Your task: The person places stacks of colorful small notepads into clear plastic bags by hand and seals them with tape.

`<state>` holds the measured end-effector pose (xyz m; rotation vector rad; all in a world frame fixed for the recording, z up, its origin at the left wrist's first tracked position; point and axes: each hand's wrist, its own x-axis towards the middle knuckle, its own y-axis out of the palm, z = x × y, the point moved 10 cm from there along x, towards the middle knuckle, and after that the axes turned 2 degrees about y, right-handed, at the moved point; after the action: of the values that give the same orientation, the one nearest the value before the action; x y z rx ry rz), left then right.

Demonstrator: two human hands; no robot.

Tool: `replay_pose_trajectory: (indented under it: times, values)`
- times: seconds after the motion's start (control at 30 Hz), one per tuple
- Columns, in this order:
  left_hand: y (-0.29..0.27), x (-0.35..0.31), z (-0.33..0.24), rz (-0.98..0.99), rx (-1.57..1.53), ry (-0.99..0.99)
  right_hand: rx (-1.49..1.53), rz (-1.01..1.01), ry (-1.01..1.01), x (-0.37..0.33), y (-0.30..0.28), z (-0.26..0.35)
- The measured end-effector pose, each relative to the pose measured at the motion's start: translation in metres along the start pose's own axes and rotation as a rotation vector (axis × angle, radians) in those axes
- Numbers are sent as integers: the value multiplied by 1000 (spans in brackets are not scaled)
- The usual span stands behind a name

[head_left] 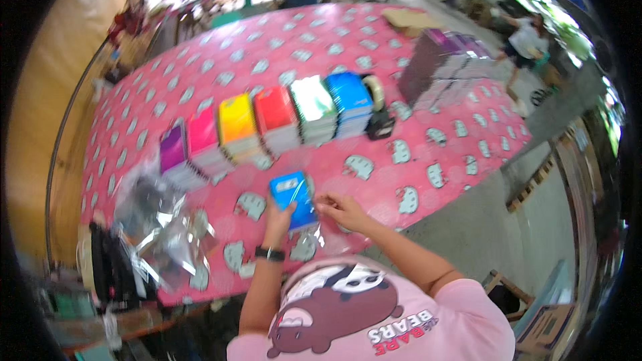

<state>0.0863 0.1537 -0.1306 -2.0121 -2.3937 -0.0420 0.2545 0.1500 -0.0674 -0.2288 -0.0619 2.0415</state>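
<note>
A small blue notebook (287, 189) lies tilted in front of me, in a clear plastic sleeve (314, 232) whose loose end hangs past the notebook's near edge. My left hand (279, 214) grips its left side, thumb across the cover. At the right edge, my right hand (341, 211) has its fingertips pinched together on the plastic. Beyond the hands stands a row of spiral notebook stacks: purple (172, 149), pink (202, 131), yellow (237, 119), red (275, 108), green (312, 100) and blue (349, 93).
A heap of clear plastic sleeves (157, 217) lies on the left of the pink patterned tablecloth (361, 167). A black tape dispenser (380, 124) stands beside the blue stack. Tall purple-topped notebook piles (441, 67) stand at the far right. Other people (528, 37) are in the background.
</note>
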Motion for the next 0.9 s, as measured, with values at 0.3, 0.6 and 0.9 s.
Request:
replay_pose_trajectory:
  times: [0.3, 0.6, 0.9]
  values:
    - [-24, -10, 14, -54, -161, -263, -66, -250, -102, 76, 28, -43]
    - [-28, -7, 33, -221, -167, -173, -459, -318, -144, 59, 50, -27]
    - [-31, -18, 20, -300, -227, -15, -1191, -96, -222, 53, 75, 9]
